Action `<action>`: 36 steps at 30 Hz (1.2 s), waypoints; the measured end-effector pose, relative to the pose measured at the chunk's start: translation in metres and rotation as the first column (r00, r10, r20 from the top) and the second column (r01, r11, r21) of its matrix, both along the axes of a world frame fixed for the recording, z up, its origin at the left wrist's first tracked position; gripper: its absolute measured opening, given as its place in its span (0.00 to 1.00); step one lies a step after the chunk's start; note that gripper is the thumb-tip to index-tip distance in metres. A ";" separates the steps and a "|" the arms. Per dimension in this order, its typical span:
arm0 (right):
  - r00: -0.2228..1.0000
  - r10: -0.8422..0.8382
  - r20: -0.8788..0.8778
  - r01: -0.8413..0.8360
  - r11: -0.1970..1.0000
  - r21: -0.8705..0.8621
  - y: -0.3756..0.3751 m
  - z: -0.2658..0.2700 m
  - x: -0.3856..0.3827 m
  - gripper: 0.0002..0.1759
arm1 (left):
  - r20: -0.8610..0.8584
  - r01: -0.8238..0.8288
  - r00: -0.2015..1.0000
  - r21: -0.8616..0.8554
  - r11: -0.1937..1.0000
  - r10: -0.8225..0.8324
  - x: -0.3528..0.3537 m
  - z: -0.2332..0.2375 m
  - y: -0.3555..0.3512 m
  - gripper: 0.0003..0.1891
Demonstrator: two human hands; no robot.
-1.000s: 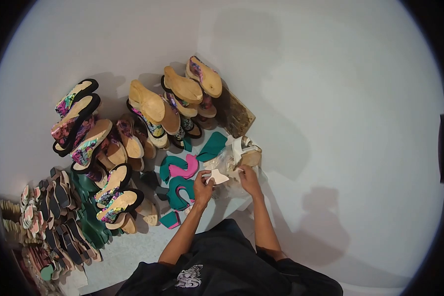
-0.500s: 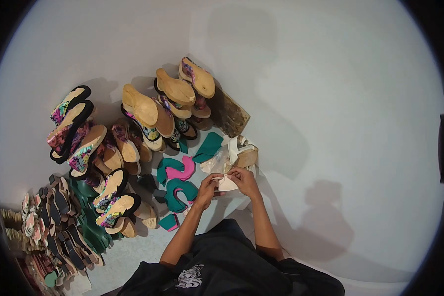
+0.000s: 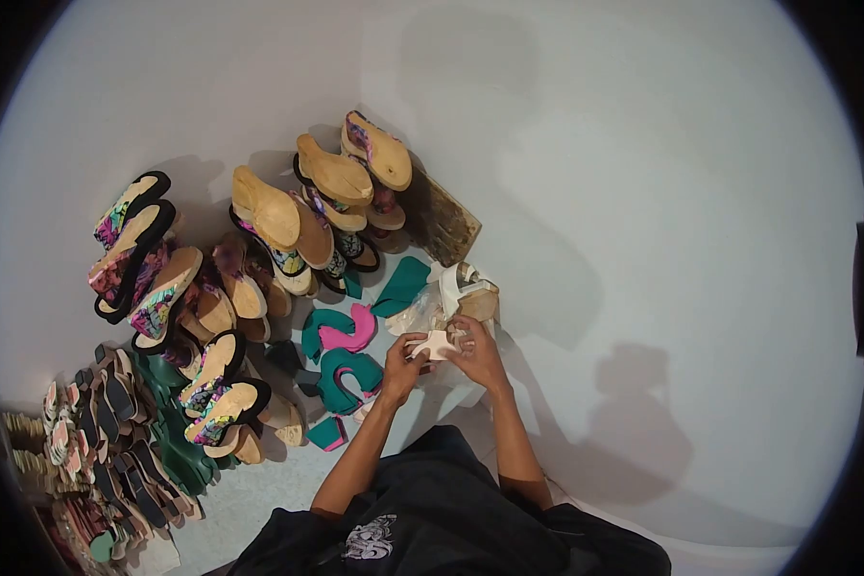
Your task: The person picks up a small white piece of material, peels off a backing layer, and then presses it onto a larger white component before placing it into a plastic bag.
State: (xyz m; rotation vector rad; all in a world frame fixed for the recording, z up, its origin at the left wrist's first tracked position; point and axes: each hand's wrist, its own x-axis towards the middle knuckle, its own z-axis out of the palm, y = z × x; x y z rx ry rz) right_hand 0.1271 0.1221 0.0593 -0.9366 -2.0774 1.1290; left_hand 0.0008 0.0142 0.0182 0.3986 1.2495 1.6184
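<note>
A small pale cream piece of flat material (image 3: 437,345), looking like a cut shoe part, is held up between my two hands. My left hand (image 3: 401,367) pinches its left side, fingers curled behind. On the other side, my right hand (image 3: 478,357) grips the right edge with the thumb in front. Just beyond the hands lie a clear plastic bag (image 3: 414,315) and a white strapped sandal form (image 3: 459,286). Green curved pieces (image 3: 336,382) and a pink curved piece (image 3: 353,331) lie left of my left hand.
Stacked wooden shoe lasts (image 3: 267,209) with patterned uppers stand along the wall, beside a worn wooden board (image 3: 444,223). Several patterned sandals (image 3: 132,257) are piled at the left. Dark soles (image 3: 144,480) and green forms (image 3: 180,437) sit at the lower left.
The cream piece has turned and now shows a smaller, narrower outline between the fingers. My right-hand fingers have spread and shifted around its edge; the left thumb has moved onto it.
</note>
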 end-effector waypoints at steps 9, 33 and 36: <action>0.971 0.229 -0.063 -0.238 0.933 -0.271 -0.006 -0.019 0.014 0.27 | 0.001 -0.024 1.000 -0.016 1.000 0.024 0.001 -0.004 0.001 0.16; 0.765 -0.339 0.547 0.264 0.941 0.214 -0.004 -0.096 0.014 0.16 | -0.070 -0.100 0.993 -0.063 0.993 0.096 -0.009 -0.002 -0.011 0.15; 0.722 -0.376 0.581 0.268 0.926 0.265 -0.005 -0.090 0.008 0.17 | -0.061 -0.093 0.994 -0.071 0.993 0.089 -0.008 -0.003 -0.010 0.16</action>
